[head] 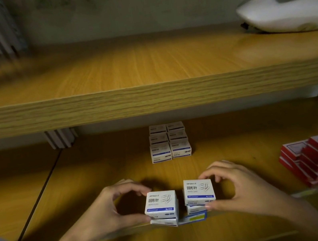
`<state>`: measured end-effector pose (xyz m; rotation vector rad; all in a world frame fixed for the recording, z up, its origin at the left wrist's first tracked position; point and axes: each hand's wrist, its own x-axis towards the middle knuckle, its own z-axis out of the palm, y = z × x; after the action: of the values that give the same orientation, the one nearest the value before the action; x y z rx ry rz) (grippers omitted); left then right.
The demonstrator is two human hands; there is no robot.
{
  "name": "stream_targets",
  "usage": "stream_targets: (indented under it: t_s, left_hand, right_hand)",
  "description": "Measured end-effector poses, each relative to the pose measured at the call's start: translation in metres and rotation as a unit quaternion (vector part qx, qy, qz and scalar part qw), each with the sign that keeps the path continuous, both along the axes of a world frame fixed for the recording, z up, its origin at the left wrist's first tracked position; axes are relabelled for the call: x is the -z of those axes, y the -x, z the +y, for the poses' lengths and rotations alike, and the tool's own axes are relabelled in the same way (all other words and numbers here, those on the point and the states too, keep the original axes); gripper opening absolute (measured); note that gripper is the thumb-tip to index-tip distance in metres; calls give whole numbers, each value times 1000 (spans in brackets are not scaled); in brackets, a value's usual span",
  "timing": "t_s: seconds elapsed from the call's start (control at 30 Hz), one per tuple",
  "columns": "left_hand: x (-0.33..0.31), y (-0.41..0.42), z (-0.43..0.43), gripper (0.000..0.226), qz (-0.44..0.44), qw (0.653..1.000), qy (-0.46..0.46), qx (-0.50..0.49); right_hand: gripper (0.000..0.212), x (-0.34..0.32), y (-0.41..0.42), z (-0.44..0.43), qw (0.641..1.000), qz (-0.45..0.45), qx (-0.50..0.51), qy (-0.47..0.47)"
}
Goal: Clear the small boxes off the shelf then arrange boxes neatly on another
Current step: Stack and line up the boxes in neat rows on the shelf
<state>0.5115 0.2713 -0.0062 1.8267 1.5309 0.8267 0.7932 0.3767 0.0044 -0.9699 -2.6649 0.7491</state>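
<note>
We are finding the left hand (114,210) pinching the left stack (161,206) and the right hand (235,188) the right stack (199,193) at the front edge of the lower shelf (109,166), the arranged block (169,142) lying straight beyond, midway between them.

I get one view, from the head camera. It faces forward and down, close over the left hand (106,211) and right hand (238,187) at the front of the lower shelf (98,168). The upper shelf (150,98) crosses mid-frame, with the wall (155,5) behind it.
</note>
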Motion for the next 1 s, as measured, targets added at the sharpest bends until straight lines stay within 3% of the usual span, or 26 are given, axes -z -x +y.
stream_targets:
  t_s: [0.27, 0.4, 0.57, 1.0]
  left_hand:
    - [-9, 2, 9, 43, -45, 996, -46, -63]
    - [-4, -2, 32, 42, -42, 993, -53, -92]
    - [20, -5, 56, 36, 29, 994, -36, -98]
    - [37, -7, 73, 38, -12, 990, -55, -130]
  right_hand:
    - [36, -1, 6, 18, 997, 61, 51, 16]
    - [44, 3, 20, 40, 992, 90, 85, 16]
    - [48, 27, 35, 55, 989, 94, 101, 57]
    - [45, 43, 43, 62, 971, 175, 152, 60]
